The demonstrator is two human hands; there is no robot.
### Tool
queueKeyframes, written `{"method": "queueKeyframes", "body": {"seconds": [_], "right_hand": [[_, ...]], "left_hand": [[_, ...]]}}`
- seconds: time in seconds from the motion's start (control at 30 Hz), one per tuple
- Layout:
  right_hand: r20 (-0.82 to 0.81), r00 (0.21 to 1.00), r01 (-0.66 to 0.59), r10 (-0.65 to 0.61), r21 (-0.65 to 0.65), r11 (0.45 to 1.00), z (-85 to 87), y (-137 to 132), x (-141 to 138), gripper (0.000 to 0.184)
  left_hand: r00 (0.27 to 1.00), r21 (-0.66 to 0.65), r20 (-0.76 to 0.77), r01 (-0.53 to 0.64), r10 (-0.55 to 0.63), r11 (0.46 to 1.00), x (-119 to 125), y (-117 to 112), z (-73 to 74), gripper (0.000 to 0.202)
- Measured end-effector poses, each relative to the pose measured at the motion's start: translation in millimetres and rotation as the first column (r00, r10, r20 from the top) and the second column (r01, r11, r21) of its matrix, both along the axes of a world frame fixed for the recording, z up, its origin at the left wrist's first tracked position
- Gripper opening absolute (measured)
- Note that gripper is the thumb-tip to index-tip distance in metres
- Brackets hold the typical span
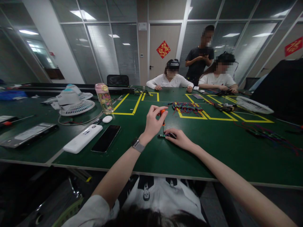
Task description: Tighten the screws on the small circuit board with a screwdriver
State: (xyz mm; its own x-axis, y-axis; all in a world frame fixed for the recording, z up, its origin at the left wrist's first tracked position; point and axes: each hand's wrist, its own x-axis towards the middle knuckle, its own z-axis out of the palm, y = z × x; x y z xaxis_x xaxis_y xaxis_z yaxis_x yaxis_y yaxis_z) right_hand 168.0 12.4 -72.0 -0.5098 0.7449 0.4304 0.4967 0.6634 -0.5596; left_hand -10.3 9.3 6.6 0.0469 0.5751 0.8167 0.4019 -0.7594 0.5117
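Observation:
My left hand [154, 119] is closed around the orange handle of a screwdriver [162, 112], which stands upright. The screwdriver's thin shaft reaches down to a small green circuit board [161, 136] on the table. My right hand [179, 138] lies low on the table, its fingertips closed on the right end of that board. Something dark, perhaps wires, shows under the right fingers. The exact spot where the screwdriver tip meets the board is too small to make out.
A black phone [106, 138], a white power bank [82, 138] and a drink bottle [104, 98] stand or lie to the left, near a white fan [73, 102]. Several wired boards [188, 108] lie ahead within yellow tape [193, 117]. Two people sit across the green table [142, 160]; another stands behind.

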Motion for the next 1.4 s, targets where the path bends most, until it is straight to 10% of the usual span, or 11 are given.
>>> {"method": "queueKeyframes", "body": {"seconds": [1.4], "right_hand": [[0.013,1.0,0.004,-0.004,-0.001,1.0,-1.1,0.4,-0.2,0.011]], "left_hand": [[1.0,0.01,-0.014,0.017,-0.017,1.0,0.8,-0.1,0.0,0.016]]}}
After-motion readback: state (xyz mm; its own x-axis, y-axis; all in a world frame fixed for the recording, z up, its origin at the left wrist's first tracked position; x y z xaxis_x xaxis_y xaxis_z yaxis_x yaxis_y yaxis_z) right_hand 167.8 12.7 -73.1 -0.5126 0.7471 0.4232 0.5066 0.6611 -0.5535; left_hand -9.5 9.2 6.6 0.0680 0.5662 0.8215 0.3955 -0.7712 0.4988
